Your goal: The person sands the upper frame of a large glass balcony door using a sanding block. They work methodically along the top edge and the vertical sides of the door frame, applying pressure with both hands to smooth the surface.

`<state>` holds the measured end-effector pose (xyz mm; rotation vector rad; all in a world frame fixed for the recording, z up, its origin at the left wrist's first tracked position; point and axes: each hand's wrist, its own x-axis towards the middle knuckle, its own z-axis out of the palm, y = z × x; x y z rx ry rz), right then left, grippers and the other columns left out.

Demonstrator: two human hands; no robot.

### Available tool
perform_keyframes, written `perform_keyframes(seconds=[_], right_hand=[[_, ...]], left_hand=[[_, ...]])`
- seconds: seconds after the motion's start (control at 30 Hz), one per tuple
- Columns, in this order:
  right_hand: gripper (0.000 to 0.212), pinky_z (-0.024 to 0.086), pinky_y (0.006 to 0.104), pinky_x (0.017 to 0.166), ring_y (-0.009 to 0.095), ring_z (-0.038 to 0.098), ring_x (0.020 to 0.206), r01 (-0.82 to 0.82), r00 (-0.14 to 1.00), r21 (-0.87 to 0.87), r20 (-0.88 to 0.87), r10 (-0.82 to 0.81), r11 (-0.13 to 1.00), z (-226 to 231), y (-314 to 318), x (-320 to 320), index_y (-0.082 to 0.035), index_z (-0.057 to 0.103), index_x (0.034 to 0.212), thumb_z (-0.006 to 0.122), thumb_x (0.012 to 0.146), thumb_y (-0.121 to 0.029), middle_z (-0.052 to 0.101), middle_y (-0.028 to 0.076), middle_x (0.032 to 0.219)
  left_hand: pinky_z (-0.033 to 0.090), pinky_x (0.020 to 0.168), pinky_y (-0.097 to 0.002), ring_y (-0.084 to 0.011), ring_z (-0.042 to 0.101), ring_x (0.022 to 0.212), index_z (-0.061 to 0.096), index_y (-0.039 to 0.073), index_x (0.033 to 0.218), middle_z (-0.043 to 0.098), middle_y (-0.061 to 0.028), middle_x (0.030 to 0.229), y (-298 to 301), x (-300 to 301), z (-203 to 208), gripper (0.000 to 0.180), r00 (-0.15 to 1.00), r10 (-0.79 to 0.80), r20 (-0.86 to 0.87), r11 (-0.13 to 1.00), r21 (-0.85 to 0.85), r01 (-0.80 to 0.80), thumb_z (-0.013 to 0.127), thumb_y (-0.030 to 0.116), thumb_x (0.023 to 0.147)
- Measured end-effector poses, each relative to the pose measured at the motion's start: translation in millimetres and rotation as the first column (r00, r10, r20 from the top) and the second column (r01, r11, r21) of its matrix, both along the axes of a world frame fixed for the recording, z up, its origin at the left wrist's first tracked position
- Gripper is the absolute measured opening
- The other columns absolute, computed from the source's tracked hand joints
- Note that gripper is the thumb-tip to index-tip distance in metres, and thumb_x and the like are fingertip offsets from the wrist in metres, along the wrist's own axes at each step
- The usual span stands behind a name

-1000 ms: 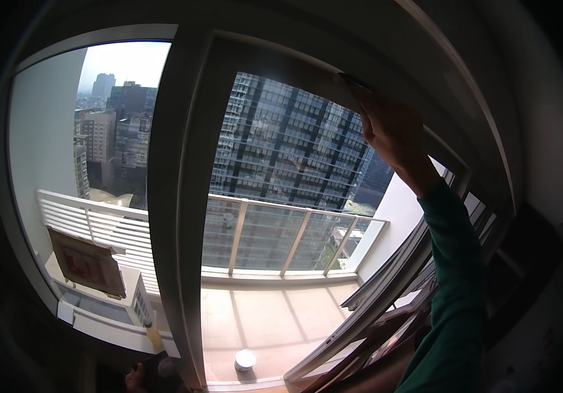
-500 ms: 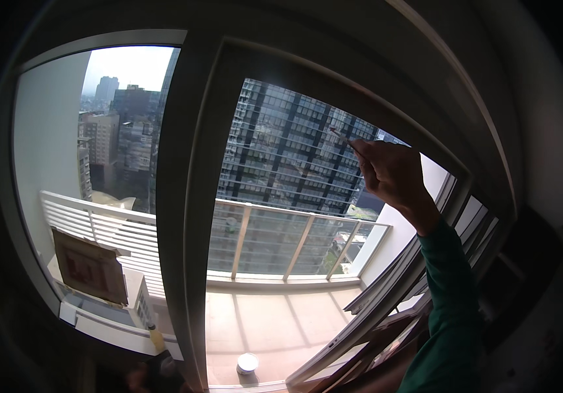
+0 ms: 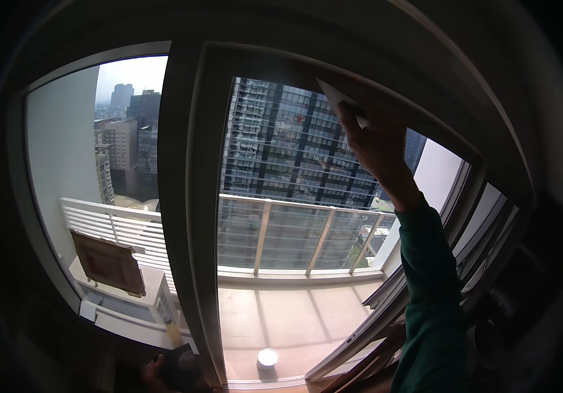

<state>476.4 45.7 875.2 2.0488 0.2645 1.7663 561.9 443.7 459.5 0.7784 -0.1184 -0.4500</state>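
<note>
Facing a glassy tower [image 3: 281, 144] straight across the way, and it fills most of the gap in the dark frame [image 3: 180, 196], whose thick upright stands squarely between me and the join of the two views. Below it the pale balcony floor [image 3: 291, 327], striped with shadow, and along its far edge a glass railing [image 3: 301, 205] on tan posts. Slanting dark frames [image 3: 376, 324] cut across the floor's right edge, in the way of that corner. Over to the left, a white louvred fence [image 3: 131, 229], then a pale box unit [image 3: 154, 285] with a brown board [image 3: 108, 262] leaning over its front. Here's my green sleeve [image 3: 426, 281], blocking the railing's right end! Up top, my right hand [image 3: 373, 141], fingers pinched together on a flat blade. Down at the lower edge, my left hand [image 3: 154, 374], dim, beside a dark object [image 3: 186, 367]; can't tell whether it's gripping. A white tub [image 3: 267, 358] sits at the floor's near edge, a slim yellow item [image 3: 173, 333] at the left window's lower right corner. And the pale flat blade [image 3: 334, 96]: right by the top bar's lower edge, contact too dark to call.
</note>
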Motion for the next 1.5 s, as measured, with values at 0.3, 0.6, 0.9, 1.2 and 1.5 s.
perform_keyframes(seconds=[0.3,0.6,0.9,1.2,1.5], right_hand=[[0.045,0.055,0.0305,0.057,0.019,0.066,0.071,0.388,0.921,-0.39,0.197,-0.337,0.835,27.2,16.7,25.1,-0.011,0.062,0.121,0.069,0.078,-0.001,0.068,0.005,0.09],[0.036,0.056,0.0322,0.054,0.022,0.066,0.063,0.345,0.937,-0.486,0.129,-0.325,0.803,39.3,21.1,26.9,-0.005,0.063,0.115,0.066,0.08,0.001,0.065,0.01,0.074],[0.044,0.056,0.0352,0.061,0.024,0.067,0.071,0.387,0.905,-0.391,-0.01,-0.424,0.835,15.7,29.3,-5.9,-0.018,0.065,0.12,0.074,0.079,-0.005,0.069,0.008,0.094],[0.018,0.057,0.0296,0.058,0.022,0.071,0.069,0.082,0.98,-0.272,-0.155,-0.128,0.959,-0.4,31.9,-9.3,-0.01,0.072,0.102,0.073,0.084,-0.01,0.073,0.008,0.083],[0.018,0.053,0.0252,0.073,0.012,0.067,0.079,-0.069,0.687,0.927,0.312,0.657,-0.369,-326.2,43.5,-52.3,0.003,0.068,0.105,0.064,0.093,-0.01,0.071,0.007,0.09]], left_hand=[[0.056,0.078,-0.0364,-0.0225,0.066,0.09,0.064,-0.006,0.108,0.067,-0.0112,0.102,16.6,-14.2,14.0,0.03,0.998,0.044,-0.041,0.999,0.025,-0.044,0.05,0.02,0.1],[0.055,0.084,-0.0367,-0.0236,0.066,0.094,0.064,-0.005,0.107,0.065,-0.0107,0.103,20.9,-10.7,10.1,0.027,0.998,0.055,-0.04,0.998,0.035,-0.054,0.052,0.019,0.099],[0.053,0.084,-0.0339,-0.0204,0.065,0.093,0.064,-0.004,0.111,0.067,-0.0108,0.104,13.6,-3.3,3.7,0.029,0.997,-0.031,-0.065,0.999,0.034,0.033,0.054,0.019,0.098],[0.054,0.062,-0.0255,-0.0129,0.065,0.072,0.061,-0.002,0.09,0.065,-0.0087,0.083,-21.8,-7.6,25.8,0.018,0.985,0.021,-0.169,0.999,-0.028,-0.026,0.063,0.016,0.095],[0.059,0.071,-0.0304,-0.0199,0.07,0.075,0.066,-0.005,0.1,0.071,-0.0124,0.089,-76.2,-12.8,37.9,0.023,0.904,-0.407,-0.133,0.911,-0.127,0.392,0.059,0.017,0.095]])
